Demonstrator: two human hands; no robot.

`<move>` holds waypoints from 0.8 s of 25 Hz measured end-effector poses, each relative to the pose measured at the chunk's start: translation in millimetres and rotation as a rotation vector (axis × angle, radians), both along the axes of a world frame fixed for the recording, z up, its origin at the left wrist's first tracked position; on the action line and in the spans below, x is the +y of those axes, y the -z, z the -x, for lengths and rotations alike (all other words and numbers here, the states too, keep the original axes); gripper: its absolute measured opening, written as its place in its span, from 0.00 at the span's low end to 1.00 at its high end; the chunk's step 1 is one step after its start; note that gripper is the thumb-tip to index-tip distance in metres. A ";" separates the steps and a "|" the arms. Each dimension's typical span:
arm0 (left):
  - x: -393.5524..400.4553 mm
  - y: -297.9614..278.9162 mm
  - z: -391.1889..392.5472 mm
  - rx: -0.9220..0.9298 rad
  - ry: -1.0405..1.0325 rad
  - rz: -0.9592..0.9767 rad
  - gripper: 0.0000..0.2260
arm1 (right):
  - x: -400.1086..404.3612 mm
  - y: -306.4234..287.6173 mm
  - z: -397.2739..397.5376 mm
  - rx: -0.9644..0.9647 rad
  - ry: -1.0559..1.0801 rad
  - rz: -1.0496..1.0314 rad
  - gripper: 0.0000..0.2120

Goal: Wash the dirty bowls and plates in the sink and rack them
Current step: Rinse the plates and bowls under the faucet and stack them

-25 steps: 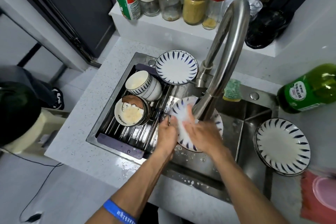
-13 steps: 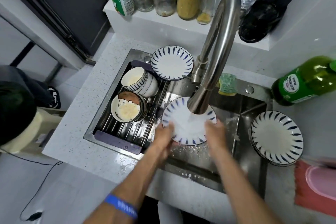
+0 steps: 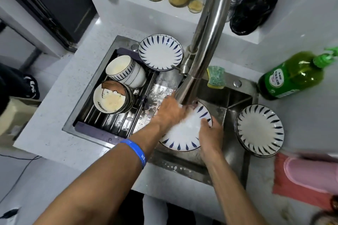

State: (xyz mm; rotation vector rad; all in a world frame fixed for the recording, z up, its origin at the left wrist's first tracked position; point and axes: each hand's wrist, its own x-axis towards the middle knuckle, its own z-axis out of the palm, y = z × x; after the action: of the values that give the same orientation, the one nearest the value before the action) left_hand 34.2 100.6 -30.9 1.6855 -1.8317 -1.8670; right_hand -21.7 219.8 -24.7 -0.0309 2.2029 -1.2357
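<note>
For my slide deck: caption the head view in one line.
Under the running faucet, the left hand rubs a blue-patterned plate that the right hand grips over the sink.

even, fairly bright overhead light with soft shadows. glare streaks the steel faucet (image 3: 206, 42) and the wet sink (image 3: 236, 100) wall. wide-angle bending curves the bench (image 3: 54, 144) edges. motion blur smears the left hand (image 3: 170, 109) and the frame corners.

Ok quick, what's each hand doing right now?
Left hand: open, flat on the plate, under the tap.
Right hand: holding the plate's rim.
</note>
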 end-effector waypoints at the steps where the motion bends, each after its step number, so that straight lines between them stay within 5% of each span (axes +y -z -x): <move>1: 3.8 -8.8 3.4 -0.005 0.185 -0.043 0.24 | 0.8 3.7 1.5 -0.027 0.057 -0.002 0.12; 3: 4.1 -7.2 3.6 0.006 0.334 -0.099 0.27 | 1.0 11.1 12.8 -0.113 0.149 -0.005 0.14; 7: -21.1 -14.2 -18.2 -0.242 0.094 -0.016 0.16 | -1.2 10.3 5.0 -0.183 0.210 0.085 0.11; 12: 17.7 -7.4 -50.6 0.190 -0.504 -0.119 0.17 | -23.2 11.2 -21.6 -0.355 0.479 0.318 0.09; 14: 30.4 -7.2 -51.4 0.261 -0.557 -0.084 0.20 | -22.6 19.1 -28.0 -0.402 0.505 0.343 0.07; 20: 5.2 -2.4 -49.8 0.244 -0.495 -0.030 0.15 | -17.1 5.1 -12.7 0.117 -0.006 0.031 0.25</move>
State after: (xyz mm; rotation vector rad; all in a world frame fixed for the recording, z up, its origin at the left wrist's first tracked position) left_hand 84.0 105.8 -28.5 1.6358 -1.1683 -1.7873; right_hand -9.0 202.8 -29.8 -0.1260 2.2812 -1.2945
